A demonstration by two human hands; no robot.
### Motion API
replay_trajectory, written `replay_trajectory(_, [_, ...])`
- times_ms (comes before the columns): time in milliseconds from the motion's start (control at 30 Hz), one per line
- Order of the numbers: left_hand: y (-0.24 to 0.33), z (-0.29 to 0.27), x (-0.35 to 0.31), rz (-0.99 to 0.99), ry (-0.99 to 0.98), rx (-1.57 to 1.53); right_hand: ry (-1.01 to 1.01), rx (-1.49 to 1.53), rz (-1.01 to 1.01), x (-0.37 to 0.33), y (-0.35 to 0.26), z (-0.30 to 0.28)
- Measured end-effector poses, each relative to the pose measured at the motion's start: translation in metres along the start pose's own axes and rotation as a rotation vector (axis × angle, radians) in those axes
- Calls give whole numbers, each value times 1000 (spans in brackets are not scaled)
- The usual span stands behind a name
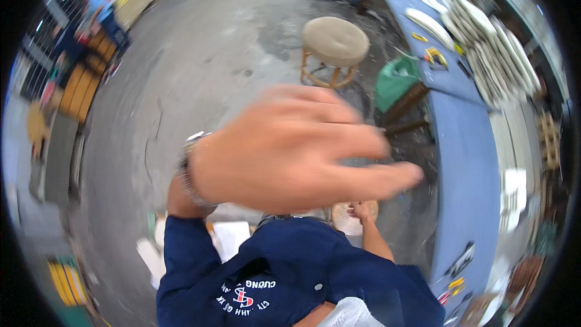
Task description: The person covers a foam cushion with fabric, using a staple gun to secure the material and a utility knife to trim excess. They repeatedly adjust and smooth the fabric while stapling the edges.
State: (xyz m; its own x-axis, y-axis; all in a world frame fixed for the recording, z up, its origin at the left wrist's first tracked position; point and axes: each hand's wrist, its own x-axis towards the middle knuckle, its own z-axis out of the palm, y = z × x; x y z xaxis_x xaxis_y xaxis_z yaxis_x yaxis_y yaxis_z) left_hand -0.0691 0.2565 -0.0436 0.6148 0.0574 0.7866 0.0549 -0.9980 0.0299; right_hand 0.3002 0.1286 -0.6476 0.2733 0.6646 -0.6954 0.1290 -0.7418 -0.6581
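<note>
My left hand (290, 151), blurred by motion, is raised close in the middle of the view, with a metal-banded watch (192, 175) on its wrist. Thumb and forefinger are apart, and nothing shows between them. Lower down, my right hand (361, 211) is small, with its fingers curled in. It is over a round, pale, flat-topped thing (347, 219) beside my body. Whether it grips that or something small is too little to make out.
A round cushioned stool (336, 41) stands ahead. Along the right runs a blue-topped bench (466, 175) with pliers-like tools (463, 258), a yellow tape measure (434, 57) and stacked pale cushions (496, 54). A green bag (396, 82) hangs by it. People (106, 15) are at the far left.
</note>
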Motion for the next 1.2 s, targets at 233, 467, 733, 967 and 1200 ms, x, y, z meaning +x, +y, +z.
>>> replay_trajectory(233, [-104,-108,-32,381,284,-453,114,208,71,-44,-67,36])
replay_trajectory(467, [-186,-33,55,459,244,-1090,80,-195,37,-38,22,100])
replay_trajectory(733, [-241,13,130,383,63,-617,20,-130,40,55,0,89])
replay_trajectory(967, [-320,131,227,709,923,-312,374,432,93,148,-93,-47])
replay_trajectory(1200, [-332,243,305,922,1103,-340,760,915,-67,80,-174,-162])
